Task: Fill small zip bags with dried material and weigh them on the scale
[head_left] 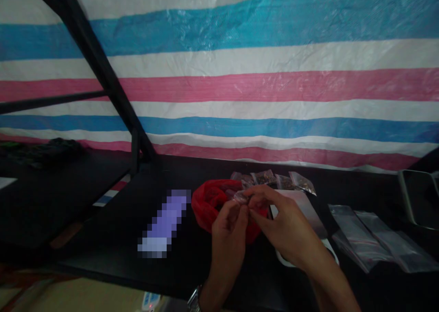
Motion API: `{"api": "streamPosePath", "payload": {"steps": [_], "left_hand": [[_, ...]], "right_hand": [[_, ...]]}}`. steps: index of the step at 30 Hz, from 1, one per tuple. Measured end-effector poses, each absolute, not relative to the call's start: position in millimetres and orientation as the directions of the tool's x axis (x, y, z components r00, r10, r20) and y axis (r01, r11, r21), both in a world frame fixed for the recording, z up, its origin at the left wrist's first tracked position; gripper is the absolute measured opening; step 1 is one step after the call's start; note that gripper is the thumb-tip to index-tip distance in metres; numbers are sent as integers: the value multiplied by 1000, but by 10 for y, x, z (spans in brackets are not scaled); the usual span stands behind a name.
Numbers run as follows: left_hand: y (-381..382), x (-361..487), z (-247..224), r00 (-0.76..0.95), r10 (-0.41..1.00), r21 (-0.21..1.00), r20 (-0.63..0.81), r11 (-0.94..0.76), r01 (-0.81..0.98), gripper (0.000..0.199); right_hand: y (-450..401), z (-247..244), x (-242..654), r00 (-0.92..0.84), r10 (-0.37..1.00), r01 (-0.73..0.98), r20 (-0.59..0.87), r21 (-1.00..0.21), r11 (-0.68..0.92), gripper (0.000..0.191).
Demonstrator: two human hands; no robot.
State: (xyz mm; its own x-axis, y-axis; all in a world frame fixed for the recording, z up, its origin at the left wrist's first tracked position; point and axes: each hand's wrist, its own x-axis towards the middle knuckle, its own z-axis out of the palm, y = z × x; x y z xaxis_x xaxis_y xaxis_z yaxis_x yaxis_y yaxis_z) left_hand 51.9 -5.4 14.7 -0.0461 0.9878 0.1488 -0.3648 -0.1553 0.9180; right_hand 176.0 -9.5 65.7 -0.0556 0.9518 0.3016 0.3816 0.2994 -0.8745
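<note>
Over a red plastic bag [207,207], my left hand [229,223] and my right hand [277,216] meet with fingertips pinched together. Between them is a small clear zip bag [241,196], partly covered by the fingers; its contents cannot be made out. Just behind the hands lie several small filled zip bags [264,177] with dark bits inside. Beneath my right forearm sits a pale flat device with a silvery plate [305,207], partly hidden by the arm. A metal watch [194,299] is on my left wrist.
Several flat, clear zip bags [373,239] lie on the black table [126,239] to the right. A dark device with a pale rim [420,198] stands at the far right. Left of the red bag is a blurred-out purple rectangle [168,220]. A black metal post [103,70] rises behind; striped sheeting [274,83] hangs at the back.
</note>
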Motion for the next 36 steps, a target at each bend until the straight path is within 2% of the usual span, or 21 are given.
{"api": "streamPosePath", "payload": {"steps": [4, 14, 21, 28, 33, 36], "left_hand": [[0, 451, 111, -59, 989, 926, 134, -146, -348, 17], [-4, 327, 109, -79, 987, 962, 142, -157, -223, 16], [38, 299, 104, -26, 992, 951, 123, -126, -283, 19], [59, 294, 84, -40, 992, 950, 122, -129, -286, 17], [50, 307, 92, -25, 991, 952, 135, -136, -273, 20], [53, 310, 95, -19, 989, 952, 144, -144, -271, 19]], "right_hand": [[-76, 639, 1723, -9, 962, 414, 272, -875, 251, 32], [-73, 675, 1672, -39, 966, 211, 258, -942, 260, 23], [-57, 614, 1605, -43, 976, 293, 213, -931, 217, 27], [-55, 629, 1613, -16, 981, 389, 194, -902, 184, 47], [-55, 619, 1610, 34, 981, 444, 190, -882, 156, 46], [-41, 615, 1593, 63, 981, 414, 182, -899, 140, 43]]}}
